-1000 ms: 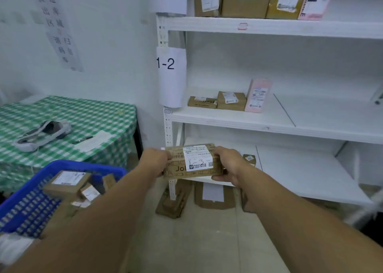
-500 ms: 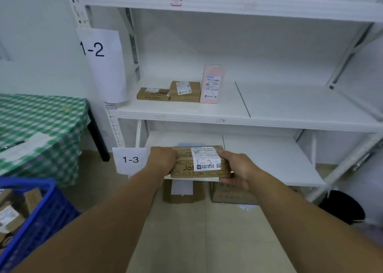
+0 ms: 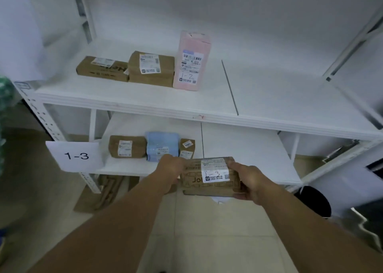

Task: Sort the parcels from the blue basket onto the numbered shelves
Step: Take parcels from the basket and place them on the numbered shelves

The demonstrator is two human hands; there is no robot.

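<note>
I hold the brown parcel [image 3: 209,177] at lower centre of the frame, just before the lower shelf [image 3: 244,148] beside the 1-3 sign [image 3: 75,155]. My left hand [image 3: 171,167] and right hand [image 3: 247,181] each curl round one end, I judge to keep its handwritten 1-3 label readable. It lies flat, label up, long axis left-to-right along the shelf edge.

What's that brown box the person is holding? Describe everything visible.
The held parcel is a flat brown cardboard box with dark printed outlines and the letters "Jo". A white label on top bears a handwritten 1-3. The left hand and right hand grip its ends, holding it roughly level before the lower shelf.
</note>
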